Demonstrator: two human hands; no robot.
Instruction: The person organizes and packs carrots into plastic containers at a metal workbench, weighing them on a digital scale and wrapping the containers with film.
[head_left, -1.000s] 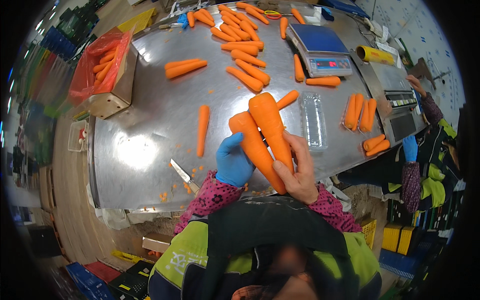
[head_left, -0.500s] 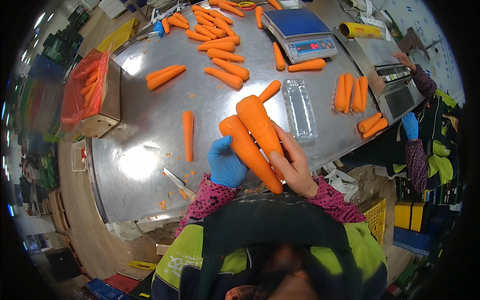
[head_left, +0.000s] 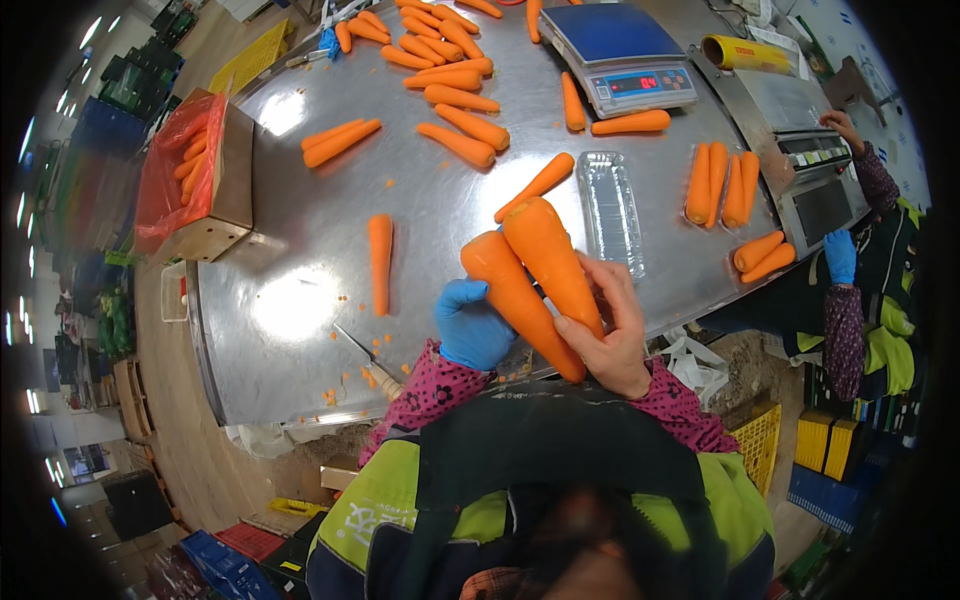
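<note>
Two large carrots are held up side by side before me. My left hand [head_left: 472, 325], in a blue glove, is closed around the side of the left carrot [head_left: 515, 295]. My bare right hand [head_left: 618, 335] grips the right carrot [head_left: 550, 250], its thumb across the front near the lower tips. Just beyond them, a single carrot [head_left: 537, 187] lies on the metal table [head_left: 290, 230]. A clear plastic tray [head_left: 612, 220] with nothing in it sits beyond my right hand. A knife [head_left: 357, 343] lies near my left sleeve, among orange scraps.
A pile of carrots [head_left: 450, 78] lies at the far side, near a scale [head_left: 625, 70]. Packed carrots [head_left: 707, 185] sit at the right, beside a wrapping machine [head_left: 820, 208] where a co-worker's gloved hand [head_left: 840, 257] shows. A box lined with red plastic [head_left: 228, 180] stands at left.
The view has shifted slightly, so the table and its contents appear displaced. My hands still hold the two carrots, which now sit a little closer to the single carrot and tray.
</note>
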